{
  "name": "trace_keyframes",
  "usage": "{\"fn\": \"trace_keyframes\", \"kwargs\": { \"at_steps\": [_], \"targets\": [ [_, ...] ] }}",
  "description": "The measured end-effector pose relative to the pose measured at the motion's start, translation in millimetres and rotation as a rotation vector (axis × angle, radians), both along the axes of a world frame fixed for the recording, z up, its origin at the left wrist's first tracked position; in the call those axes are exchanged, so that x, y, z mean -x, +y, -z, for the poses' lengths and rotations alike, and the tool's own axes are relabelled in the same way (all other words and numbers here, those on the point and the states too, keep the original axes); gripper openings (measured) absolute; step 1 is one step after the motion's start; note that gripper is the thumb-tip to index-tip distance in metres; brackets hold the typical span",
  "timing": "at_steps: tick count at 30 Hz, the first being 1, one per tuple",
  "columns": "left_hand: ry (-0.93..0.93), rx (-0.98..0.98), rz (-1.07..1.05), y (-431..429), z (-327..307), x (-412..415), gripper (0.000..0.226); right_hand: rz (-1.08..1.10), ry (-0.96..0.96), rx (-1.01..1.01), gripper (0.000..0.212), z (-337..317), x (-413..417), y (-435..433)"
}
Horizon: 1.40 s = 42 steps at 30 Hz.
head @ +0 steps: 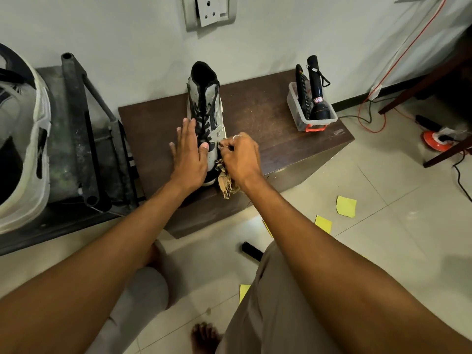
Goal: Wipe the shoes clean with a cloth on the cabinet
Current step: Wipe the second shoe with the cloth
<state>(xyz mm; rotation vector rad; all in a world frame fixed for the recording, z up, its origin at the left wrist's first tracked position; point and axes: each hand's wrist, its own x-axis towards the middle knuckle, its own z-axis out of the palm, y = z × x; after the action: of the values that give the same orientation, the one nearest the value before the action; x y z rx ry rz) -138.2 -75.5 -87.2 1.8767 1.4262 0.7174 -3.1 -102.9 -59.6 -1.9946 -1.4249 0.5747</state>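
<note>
Shoe (204, 103) stood mid-bench (281, 129), its long axis running twelve to six o'clock: collar at twelve, toe at six, toward the person. The left hand (189, 152) lay flat along the nine o'clock flank, fingers (187, 129) straight and released, thumb (204, 146) across the toe box, seemingly bracing it. The right hand (241, 155) was clenched round the cloth (226, 185) and pressed to the three o'clock flank near the toe, with loose cloth trailing toward six. With the cloth at the toe end, I judged the next stroke would run up that flank toward twelve, the right hand being the nearer.
</note>
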Motion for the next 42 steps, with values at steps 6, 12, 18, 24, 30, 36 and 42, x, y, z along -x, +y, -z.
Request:
{"fn": "trace_keyframes", "kwargs": {
  "at_steps": [6,12,18,24,30,36,42],
  "targets": [
    [-0.037,0.026,-0.045,-1.8,-0.9,-3.8,0.062,-0.020,0.050,0.020,0.049,-4.8,8.7,-25.3],
    [-0.007,0.034,-0.079,-2.0,-1.3,-6.5,0.063,-0.050,0.180,0.035,0.046,-6.8,29.5,-68.2],
    [-0.008,0.097,-0.028,-1.5,-4.8,-2.1,0.063,-0.100,0.271,0.056,0.017,-13.5,19.2,-82.0],
    [-0.058,0.168,-0.010,-1.1,-4.3,1.1,0.064,-0.021,0.162,-0.045,0.025,-10.8,32.4,-69.2],
    [-0.228,0.376,-0.099,-2.1,-17.7,-0.5,0.064,-0.086,0.137,0.010,0.024,-8.0,40.6,-83.7],
    [-0.397,0.491,-0.168,12.2,-8.9,19.4,0.066,0.080,0.229,-0.168,0.020,-17.6,38.4,-72.4],
    [-0.414,0.499,-0.167,11.9,-12.6,21.0,0.064,-0.089,0.128,-0.043,0.026,-13.9,42.0,-70.6]
  ]
}}
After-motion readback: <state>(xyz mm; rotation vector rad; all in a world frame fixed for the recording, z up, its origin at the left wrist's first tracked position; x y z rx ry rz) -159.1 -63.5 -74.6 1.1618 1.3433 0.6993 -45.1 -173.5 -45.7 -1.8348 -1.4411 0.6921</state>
